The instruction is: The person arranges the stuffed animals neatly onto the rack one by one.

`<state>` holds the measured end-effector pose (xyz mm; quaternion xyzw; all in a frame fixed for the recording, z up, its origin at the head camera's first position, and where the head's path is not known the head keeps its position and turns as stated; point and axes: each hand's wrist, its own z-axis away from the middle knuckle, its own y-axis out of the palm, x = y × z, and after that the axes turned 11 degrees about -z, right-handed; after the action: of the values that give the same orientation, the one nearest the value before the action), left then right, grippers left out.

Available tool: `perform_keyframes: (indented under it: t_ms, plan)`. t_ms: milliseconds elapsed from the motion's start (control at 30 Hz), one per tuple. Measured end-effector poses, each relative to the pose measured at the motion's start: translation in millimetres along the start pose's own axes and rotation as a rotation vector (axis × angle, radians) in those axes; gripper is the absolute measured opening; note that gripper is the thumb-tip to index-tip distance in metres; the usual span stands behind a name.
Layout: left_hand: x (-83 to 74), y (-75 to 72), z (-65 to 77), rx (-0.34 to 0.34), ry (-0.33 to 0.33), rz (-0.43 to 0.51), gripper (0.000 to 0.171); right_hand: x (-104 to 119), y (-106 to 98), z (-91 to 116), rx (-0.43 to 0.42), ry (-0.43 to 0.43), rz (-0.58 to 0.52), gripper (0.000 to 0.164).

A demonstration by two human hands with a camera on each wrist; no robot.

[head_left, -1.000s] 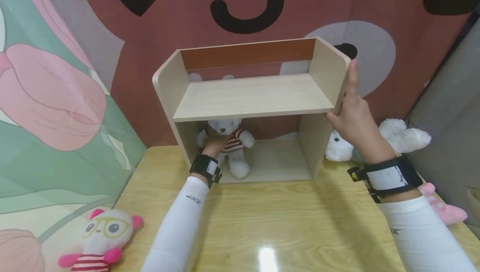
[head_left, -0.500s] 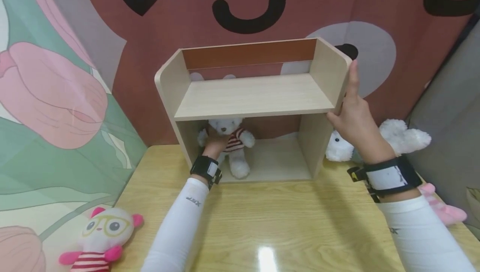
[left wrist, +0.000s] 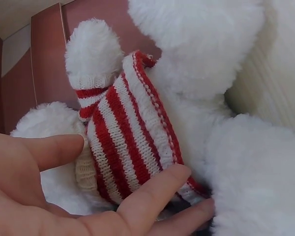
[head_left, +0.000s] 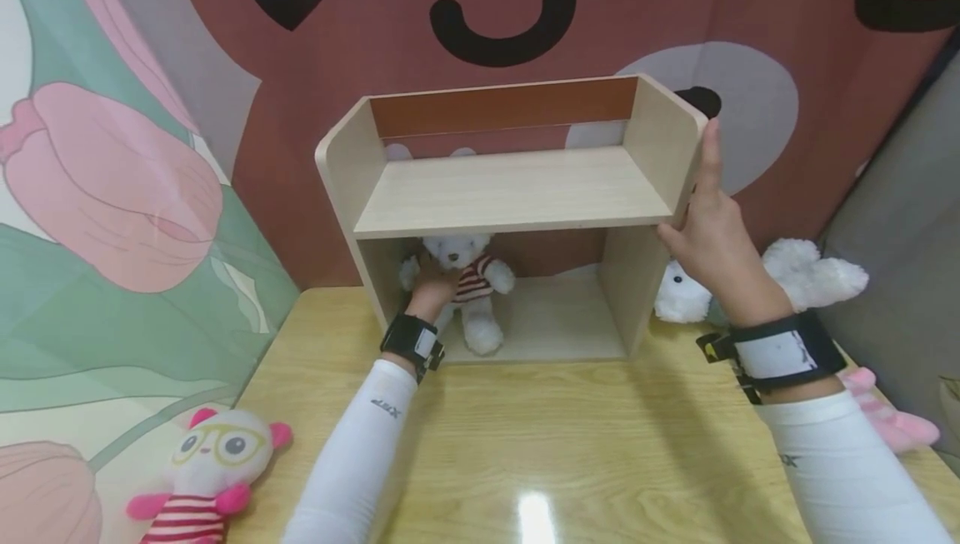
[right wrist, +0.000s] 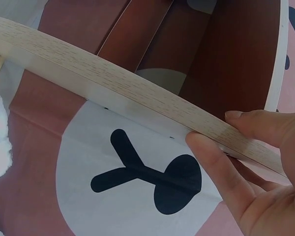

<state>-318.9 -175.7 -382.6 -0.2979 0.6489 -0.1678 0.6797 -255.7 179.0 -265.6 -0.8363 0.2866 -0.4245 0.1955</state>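
Holding one white bear (head_left: pixel 472 286) and one shelf (head_left: pixel 513 190) are two hands (head_left: pixel 432 289) (head_left: pixel 716 240).

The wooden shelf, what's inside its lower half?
Inside the shelf is a white teddy bear wearing a striped top. The middle board hides the top of its head, and the left hand covers part of its body; anything directly behind it can't be seen.

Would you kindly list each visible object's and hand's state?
Pale boxy wooden shelf: standing upright
White furry plush bear: upright inside shelf
Left hand: touching bear, fingers apart
Right hand: pinching shelf's side
Pink-eared white plush: partly out of frame
Black-eyed white fluffy plush: partly hidden
Pink striped plush: partly hidden
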Motion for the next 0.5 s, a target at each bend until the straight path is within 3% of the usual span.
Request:
perform_keyframes:
  t_ms: [200,500]
  plan:
    - [3.5,-5.2,8.8,-0.007,0.043,0.047,0.087,1,1,0,0.011,0.007,-0.01,0.122]
    - [7.8,-10.9,16.8,0.009,0.069,-0.027,0.083,1,-1,0,0.003,0.022,0.0,0.123]
